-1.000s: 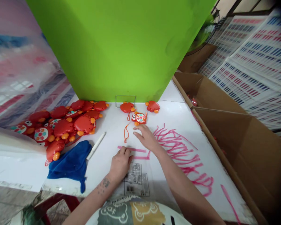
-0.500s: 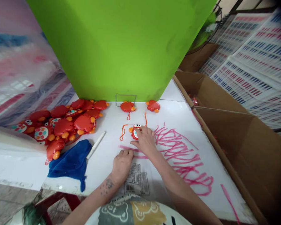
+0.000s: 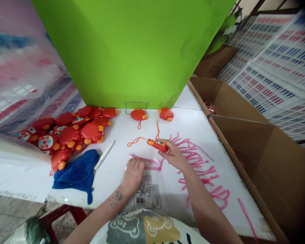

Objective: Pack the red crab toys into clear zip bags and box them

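Note:
My right hand [image 3: 174, 154] holds a red crab-shaped toy [image 3: 157, 145] by one end, tipped up on its edge over the table, with orange parts showing. An orange cord [image 3: 157, 129] lies just behind it, and an orange looped cord [image 3: 134, 141] is to its left. My left hand [image 3: 134, 173] has its fingers curled down at the upper left of a clear plastic bag [image 3: 152, 179], which has pink bands near its top and black print. Its fingertips are partly hidden, but they seem to grip the bag's edge.
Red toys [image 3: 69, 134] are heaped at the left, near a blue cloth [image 3: 77, 171] and a white pen-like stick [image 3: 104, 155]. Two toys lie before a green panel [image 3: 132, 54]. Pink streaks [image 3: 198, 162] cover the table's right side, beside open cardboard boxes [image 3: 264, 152].
My right hand has lifted the toy from the table, tipped it on edge and moved slightly right. The looped cord has shifted. My left hand has moved up slightly along with the bag.

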### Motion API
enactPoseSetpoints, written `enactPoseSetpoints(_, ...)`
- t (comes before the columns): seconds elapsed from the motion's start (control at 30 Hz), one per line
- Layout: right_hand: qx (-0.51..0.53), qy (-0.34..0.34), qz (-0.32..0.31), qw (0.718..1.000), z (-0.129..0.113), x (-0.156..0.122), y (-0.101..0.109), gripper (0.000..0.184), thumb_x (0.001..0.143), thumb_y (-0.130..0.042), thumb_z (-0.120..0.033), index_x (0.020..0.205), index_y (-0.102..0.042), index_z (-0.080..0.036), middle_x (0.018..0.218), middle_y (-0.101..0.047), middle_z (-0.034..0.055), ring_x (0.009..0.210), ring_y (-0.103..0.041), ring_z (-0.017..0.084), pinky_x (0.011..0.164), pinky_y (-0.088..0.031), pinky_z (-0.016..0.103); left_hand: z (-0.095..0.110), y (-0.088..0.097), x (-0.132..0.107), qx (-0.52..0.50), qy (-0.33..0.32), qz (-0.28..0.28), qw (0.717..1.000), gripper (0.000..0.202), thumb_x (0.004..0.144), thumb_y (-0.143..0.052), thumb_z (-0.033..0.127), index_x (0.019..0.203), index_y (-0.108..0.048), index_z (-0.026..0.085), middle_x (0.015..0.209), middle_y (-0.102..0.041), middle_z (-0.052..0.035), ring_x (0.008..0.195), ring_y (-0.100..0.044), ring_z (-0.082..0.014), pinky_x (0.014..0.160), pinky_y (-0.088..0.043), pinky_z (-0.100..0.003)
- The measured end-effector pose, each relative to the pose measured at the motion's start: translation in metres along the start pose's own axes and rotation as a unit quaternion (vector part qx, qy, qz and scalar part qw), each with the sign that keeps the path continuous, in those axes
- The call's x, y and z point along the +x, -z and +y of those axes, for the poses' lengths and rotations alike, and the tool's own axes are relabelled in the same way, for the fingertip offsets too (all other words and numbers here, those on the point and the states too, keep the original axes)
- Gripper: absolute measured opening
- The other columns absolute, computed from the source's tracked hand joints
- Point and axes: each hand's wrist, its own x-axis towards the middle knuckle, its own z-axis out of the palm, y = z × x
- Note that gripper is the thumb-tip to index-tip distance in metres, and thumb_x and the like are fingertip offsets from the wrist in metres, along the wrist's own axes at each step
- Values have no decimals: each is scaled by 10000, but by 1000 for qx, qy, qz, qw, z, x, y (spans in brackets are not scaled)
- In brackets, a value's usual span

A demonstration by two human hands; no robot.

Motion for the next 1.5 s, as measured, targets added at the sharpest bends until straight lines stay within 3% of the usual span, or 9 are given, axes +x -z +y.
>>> enactPoseSetpoints(0.17,139,-69,-139,978,-16,-17,32,429,773,-660,-317,1182,-555,-240,1112,-619,52,989,-589,220,855,-476,362,-1,-2,2,-113,72,80,988,505,912,-445,267,1363,-282,108,978,-596,-113,898,-524,-236,815,-439,-423)
enactPoseSetpoints(0.37,257,-95,-75,959,-5,-9,5,487,765,-677,-347,1209,-520,-222,1181,-609,70,1065,-581,222,925,-463,392,0,2,2,-50,18,10,999,228,907,-425,167,1075,-579,170,965,-602,-91,915,-479,-234,828,-382,-404)
enactPoseSetpoints(0.63,91,-63,-60,992,10,10,-34,356,873,-516,-381,1190,-569,-228,1195,-624,54,1111,-563,201,991,-405,391,-1,4,1,-81,-4,73,994,140,890,-527,217,1001,-610,191,892,-645,-45,889,-500,-199,851,-351,-374)
enactPoseSetpoints(0.83,29,-33,-125,991,-7,12,-52,323,919,-435,-349,1158,-625,-244,1124,-664,43,1054,-597,198,979,-419,375,0,7,3,-79,-9,118,990,79,867,-562,212,884,-637,194,816,-647,-38,858,-512,-202,840,-382,-383)
enactPoseSetpoints(0.97,-84,-21,-94,992,-12,10,-51,341,931,-420,-358,1169,-625,-225,1035,-655,80,1002,-594,189,926,-440,339,1,8,7,-89,-6,131,987,63,852,-561,157,880,-616,173,1026,-626,-78,1031,-508,-233,907,-406,-421)
enactPoseSetpoints(1.13,-178,-123,-63,974,-6,-4,-31,348,943,-373,-353,1133,-614,-189,994,-684,99,958,-630,223,837,-452,334,1,17,14,-163,32,75,983,19,831,-584,164,820,-572,175,1294,-508,-100,1253,-408,-268,1024,-367,-493)
enactPoseSetpoints(1.3,-135,-118,-106,978,-6,-25,-35,350,925,-364,-233,1224,-544,-203,1097,-675,77,967,-640,204,837,-458,317,-2,29,16,-202,74,25,976,51,799,-628,198,770,-588,185,1311,-500,-106,1223,-421,-269,1011,-383,-479)
enactPoseSetpoints(1.4,-76,-103,-89,988,-9,-30,-43,409,900,-366,-180,1294,-474,-207,1140,-652,80,977,-628,199,857,-455,340,-5,36,17,-210,80,-11,974,71,760,-667,196,735,-602,184,1365,-460,-106,1281,-365,-300,1040,-342,-499)
enactPoseSetpoints(1.5,-42,-111,-68,991,-10,-31,-46,428,887,-391,-184,1310,-455,-196,1025,-675,74,887,-631,190,809,-462,336,-10,40,19,-239,68,-59,967,74,741,-680,178,729,-606,175,1447,-365,-107,1352,-280,-314,1075,-295,-495)
